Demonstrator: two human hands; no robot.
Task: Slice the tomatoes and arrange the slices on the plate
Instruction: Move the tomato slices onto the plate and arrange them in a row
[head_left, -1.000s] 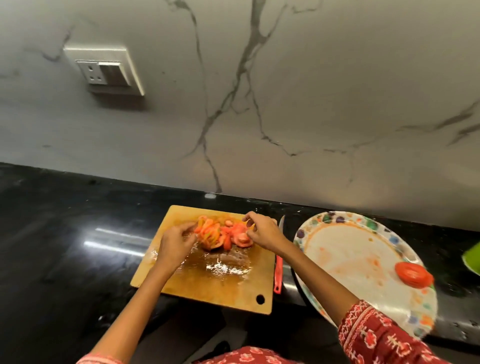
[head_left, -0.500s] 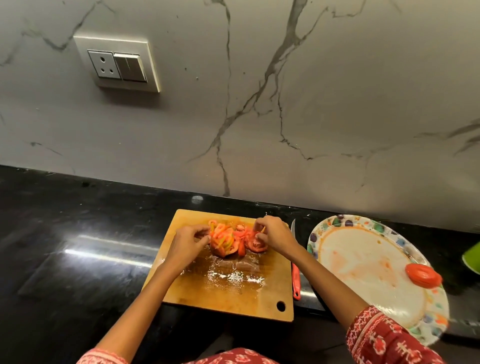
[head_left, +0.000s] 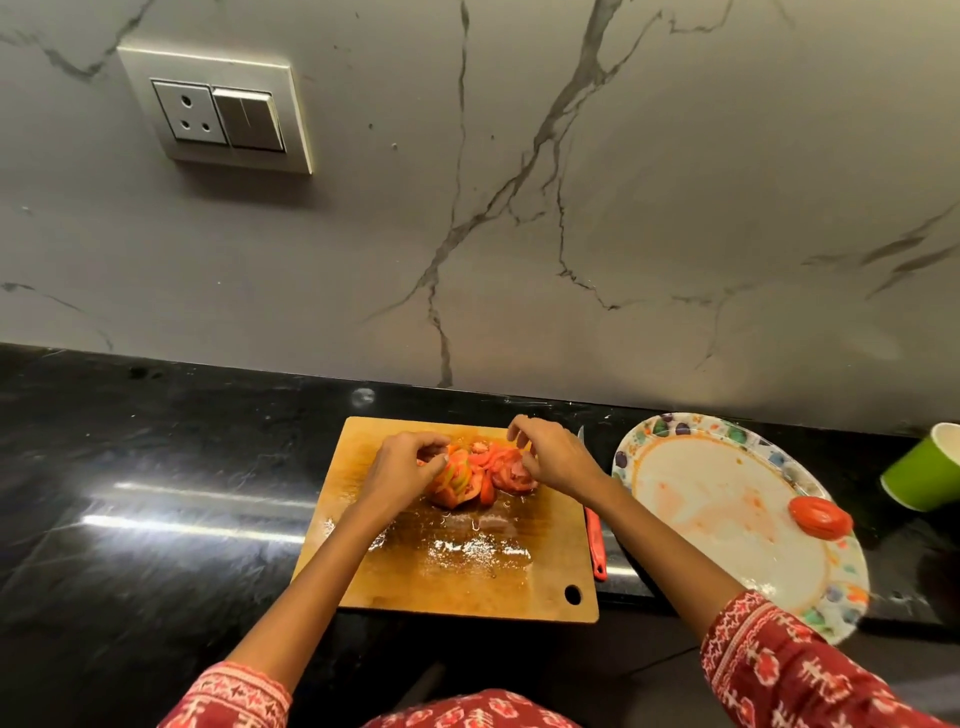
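Note:
A heap of red tomato slices (head_left: 480, 475) lies at the far end of the wet wooden cutting board (head_left: 457, 566). My left hand (head_left: 402, 467) curls its fingers round the left side of the heap. My right hand (head_left: 550, 457) curls round the right side, fingertips on the slices. A colourful paper plate (head_left: 727, 499) with juice smears sits to the right of the board; one tomato piece (head_left: 821, 514) rests near its right rim. A red-handled knife (head_left: 595, 535) lies between board and plate, partly hidden by my right forearm.
A green paper cup (head_left: 924, 467) stands at the far right on the black counter (head_left: 156, 493). A marble wall with a socket and switch plate (head_left: 218, 109) rises behind. The counter's front edge runs just under the board.
Both hands have closed in on the tomato heap from either side, gathering the slices together. The view has shifted slightly; board, plate and knife stay put.

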